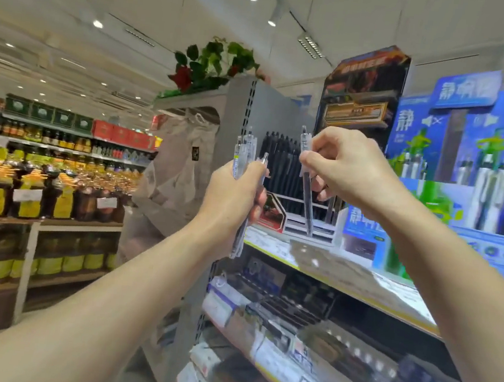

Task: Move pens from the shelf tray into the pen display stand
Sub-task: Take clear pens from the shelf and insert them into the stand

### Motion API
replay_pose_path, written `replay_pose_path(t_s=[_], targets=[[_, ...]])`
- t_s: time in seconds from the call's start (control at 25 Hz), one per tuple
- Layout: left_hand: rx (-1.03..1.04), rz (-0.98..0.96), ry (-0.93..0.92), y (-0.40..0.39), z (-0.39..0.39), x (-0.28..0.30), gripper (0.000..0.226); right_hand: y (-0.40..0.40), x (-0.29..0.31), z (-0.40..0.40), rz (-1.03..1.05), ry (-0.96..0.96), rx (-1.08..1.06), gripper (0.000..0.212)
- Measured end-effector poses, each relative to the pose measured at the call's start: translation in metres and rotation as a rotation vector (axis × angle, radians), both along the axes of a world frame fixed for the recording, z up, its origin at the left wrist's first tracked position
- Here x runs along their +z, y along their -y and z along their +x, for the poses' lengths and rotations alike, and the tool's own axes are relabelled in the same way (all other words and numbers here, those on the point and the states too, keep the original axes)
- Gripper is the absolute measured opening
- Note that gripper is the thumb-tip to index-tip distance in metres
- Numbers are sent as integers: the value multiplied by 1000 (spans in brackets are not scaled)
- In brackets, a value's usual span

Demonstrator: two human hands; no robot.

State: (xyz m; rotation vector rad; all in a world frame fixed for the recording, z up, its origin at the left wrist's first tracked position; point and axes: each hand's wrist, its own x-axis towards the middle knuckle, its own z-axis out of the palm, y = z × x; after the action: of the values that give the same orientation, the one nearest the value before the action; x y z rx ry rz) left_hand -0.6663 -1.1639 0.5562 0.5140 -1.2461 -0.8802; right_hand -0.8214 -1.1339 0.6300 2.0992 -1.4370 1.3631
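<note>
**Head view: two hands holding clear pens in front of a stationery shelf**

Head camera is looking along a grey metal shelving unit (240, 108) that is filling the right half of the picture, with a pale shelf board (329, 270) running across at hand height. On that board, blue printed display boxes (467, 145) are standing to the right, and just left of them a dark cardboard pen display stand (364, 87) with a tall printed header is rising; a row of black pens (281, 169) is standing upright in its left part. Below the board, lower shelves with blurred boxes of stationery (290, 313) are showing; which of these is the tray cannot be told. Far to the left, shelves of bottled oil with yellow labels (26, 195) are lining the aisle.

Both bare forearms are reaching up from the bottom edge. The left hand (231, 195) is gripping a bundle of clear-barrelled pens (243, 155) upright in its fist, their tops sticking out above the fingers and their tips below the palm. The right hand (343, 166) is pinching a single clear pen with a dark refill (306, 193), its clicker end uppermost and its tip pointing down at the front tier of the stand. The two hands are near each other but apart.
</note>
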Motion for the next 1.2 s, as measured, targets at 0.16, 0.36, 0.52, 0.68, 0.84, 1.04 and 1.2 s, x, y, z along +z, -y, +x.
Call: replay_pose_path(t_s=[0.16,0.36,0.52,0.68,0.84,1.04,1.2], targets=[[-204,-81,5,86,10,7,17,56,6,13,-48,69,-142,6],[-430,-123,18,150,6,25,24,99,14,18,-62,127,-347,7],[-538,-156,35,166,-6,29,28,110,14,11,-32,140,-424,9],[-613,-136,-7,167,-20,34,30,114,17,-1,9,175,-440,11],[-593,-152,-15,170,-30,41,21,121,24,-7,-20,151,-449,11],[-594,-176,-61,169,-41,48,15,133,26,-10,-21,107,-439,7],[-569,-188,-48,166,-51,47,18,134,20,-14,-27,77,-499,11]])
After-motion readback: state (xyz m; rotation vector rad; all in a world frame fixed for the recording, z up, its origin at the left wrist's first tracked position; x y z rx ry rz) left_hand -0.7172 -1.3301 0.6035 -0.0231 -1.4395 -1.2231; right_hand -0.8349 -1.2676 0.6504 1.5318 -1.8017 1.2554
